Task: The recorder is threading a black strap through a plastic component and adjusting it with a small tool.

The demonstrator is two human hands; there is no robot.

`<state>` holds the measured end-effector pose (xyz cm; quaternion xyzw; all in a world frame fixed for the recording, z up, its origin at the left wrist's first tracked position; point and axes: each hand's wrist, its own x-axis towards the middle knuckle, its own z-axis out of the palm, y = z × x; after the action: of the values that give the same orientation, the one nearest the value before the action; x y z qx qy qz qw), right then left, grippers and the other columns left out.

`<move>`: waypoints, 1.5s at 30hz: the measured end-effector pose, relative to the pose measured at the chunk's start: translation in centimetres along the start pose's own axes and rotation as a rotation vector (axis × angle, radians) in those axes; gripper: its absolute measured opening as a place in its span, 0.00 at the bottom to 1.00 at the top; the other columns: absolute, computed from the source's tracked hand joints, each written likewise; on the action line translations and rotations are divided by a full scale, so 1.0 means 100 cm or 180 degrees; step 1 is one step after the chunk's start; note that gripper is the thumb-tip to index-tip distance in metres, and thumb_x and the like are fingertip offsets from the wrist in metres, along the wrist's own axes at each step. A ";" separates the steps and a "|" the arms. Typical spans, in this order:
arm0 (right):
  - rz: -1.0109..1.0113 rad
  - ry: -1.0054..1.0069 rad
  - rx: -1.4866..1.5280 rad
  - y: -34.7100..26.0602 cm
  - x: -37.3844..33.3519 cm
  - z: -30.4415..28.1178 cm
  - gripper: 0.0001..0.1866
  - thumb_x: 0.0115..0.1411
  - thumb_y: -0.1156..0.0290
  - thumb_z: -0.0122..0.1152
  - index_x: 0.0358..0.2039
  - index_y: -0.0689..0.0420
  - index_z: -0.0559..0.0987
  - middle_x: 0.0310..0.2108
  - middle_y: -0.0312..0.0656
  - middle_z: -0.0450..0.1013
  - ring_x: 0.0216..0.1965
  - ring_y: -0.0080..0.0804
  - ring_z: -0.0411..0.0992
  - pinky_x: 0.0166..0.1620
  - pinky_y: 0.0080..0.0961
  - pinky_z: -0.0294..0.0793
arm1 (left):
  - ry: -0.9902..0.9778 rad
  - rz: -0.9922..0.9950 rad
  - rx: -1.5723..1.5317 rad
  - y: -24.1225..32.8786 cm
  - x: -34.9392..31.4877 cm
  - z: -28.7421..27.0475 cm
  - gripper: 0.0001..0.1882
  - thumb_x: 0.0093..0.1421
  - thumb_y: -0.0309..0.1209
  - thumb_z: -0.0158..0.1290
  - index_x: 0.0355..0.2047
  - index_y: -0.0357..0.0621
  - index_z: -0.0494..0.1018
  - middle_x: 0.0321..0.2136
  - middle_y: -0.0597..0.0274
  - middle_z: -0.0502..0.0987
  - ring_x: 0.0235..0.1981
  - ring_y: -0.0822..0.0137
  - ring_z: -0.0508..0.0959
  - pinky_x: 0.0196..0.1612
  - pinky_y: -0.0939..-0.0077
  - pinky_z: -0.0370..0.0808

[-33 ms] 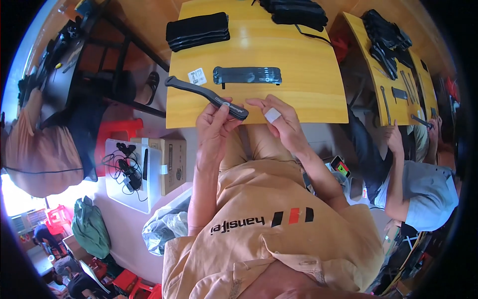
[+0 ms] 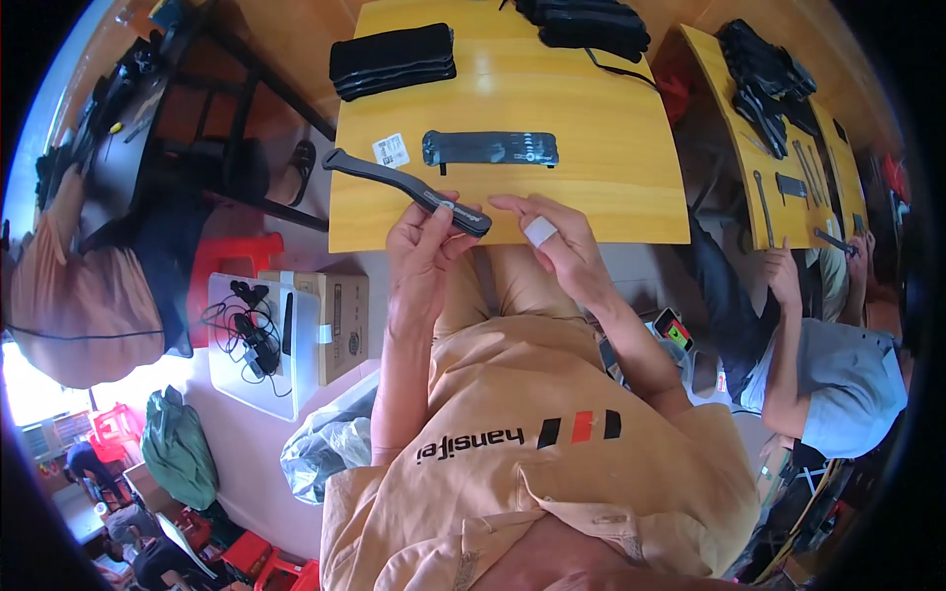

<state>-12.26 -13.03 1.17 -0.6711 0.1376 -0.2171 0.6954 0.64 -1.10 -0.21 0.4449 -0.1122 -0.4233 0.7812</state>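
My left hand [image 2: 419,254] grips a black hook-and-loop strap [image 2: 386,180], its thumb pressed on the folded end with pale print. The strap's loose end reaches left over the table's near edge. My right hand [image 2: 557,241] is just right of the folded end, index finger stretched toward it, apart from the strap. A white patch [image 2: 540,230] lies on a finger of that hand; whether it is a sticker or tape I cannot tell. Ahead on the table lies a shiny wrapped bundle of black straps [image 2: 490,149], beside a white printed label [image 2: 390,150].
The yellow table [image 2: 611,202] holds stacked black straps [image 2: 392,61] at far left and another dark pile [image 2: 583,27] at the back. At left are a carton [image 2: 345,325] and a clear lid with black cables [image 2: 258,345]. A co-worker [image 2: 833,379] sits at right.
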 end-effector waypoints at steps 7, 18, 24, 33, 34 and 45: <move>-0.0633 -0.0127 -0.1812 -0.017 -0.010 0.007 0.26 0.52 0.79 0.47 0.54 0.51 0.63 0.38 0.49 0.71 0.33 0.47 0.71 0.34 0.32 0.72 | -0.0010 0.0296 0.0291 0.007 -0.008 0.010 0.12 0.58 0.27 0.45 0.41 0.34 0.64 0.34 0.51 0.75 0.34 0.67 0.77 0.36 0.80 0.76; -0.0464 -0.0161 -0.2016 -0.013 -0.012 0.007 0.30 0.48 0.84 0.47 0.54 0.50 0.63 0.36 0.49 0.71 0.27 0.47 0.71 0.30 0.31 0.71 | 0.0101 0.0545 0.0648 0.007 -0.014 0.016 0.13 0.57 0.25 0.47 0.42 0.34 0.64 0.35 0.53 0.74 0.38 0.68 0.75 0.38 0.79 0.75; -0.0573 -0.0105 -0.2095 -0.009 -0.009 0.006 0.30 0.48 0.82 0.48 0.54 0.48 0.63 0.31 0.53 0.72 0.26 0.48 0.72 0.31 0.35 0.72 | 0.0067 0.0631 0.0755 0.005 -0.014 0.019 0.13 0.56 0.23 0.49 0.42 0.34 0.63 0.35 0.54 0.74 0.37 0.69 0.75 0.40 0.79 0.74; -0.0657 -0.0004 -0.2064 -0.007 -0.010 0.006 0.30 0.48 0.82 0.47 0.53 0.47 0.65 0.32 0.50 0.72 0.25 0.49 0.71 0.29 0.36 0.71 | 0.0085 0.0841 0.0930 0.003 -0.015 0.021 0.13 0.55 0.23 0.50 0.41 0.34 0.63 0.35 0.53 0.74 0.36 0.69 0.75 0.40 0.78 0.74; -0.0497 -0.0026 -0.2074 -0.008 -0.011 0.006 0.30 0.48 0.82 0.47 0.53 0.46 0.65 0.31 0.50 0.72 0.25 0.49 0.70 0.29 0.36 0.71 | 0.0084 0.0895 0.0940 0.002 -0.016 0.021 0.13 0.55 0.23 0.50 0.41 0.34 0.63 0.35 0.53 0.74 0.37 0.69 0.75 0.40 0.78 0.74; -0.0307 0.0133 -0.2008 -0.006 -0.012 0.008 0.28 0.49 0.80 0.48 0.51 0.44 0.67 0.23 0.53 0.69 0.21 0.49 0.69 0.24 0.36 0.67 | 0.0035 0.1013 0.0900 -0.003 -0.015 0.021 0.12 0.56 0.23 0.49 0.40 0.34 0.63 0.35 0.52 0.74 0.37 0.69 0.75 0.40 0.79 0.75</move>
<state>-13.00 -11.74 1.65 -0.8548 0.1804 -0.2101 0.4389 -1.64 -1.28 1.09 0.5290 -0.2351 -0.2722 0.7686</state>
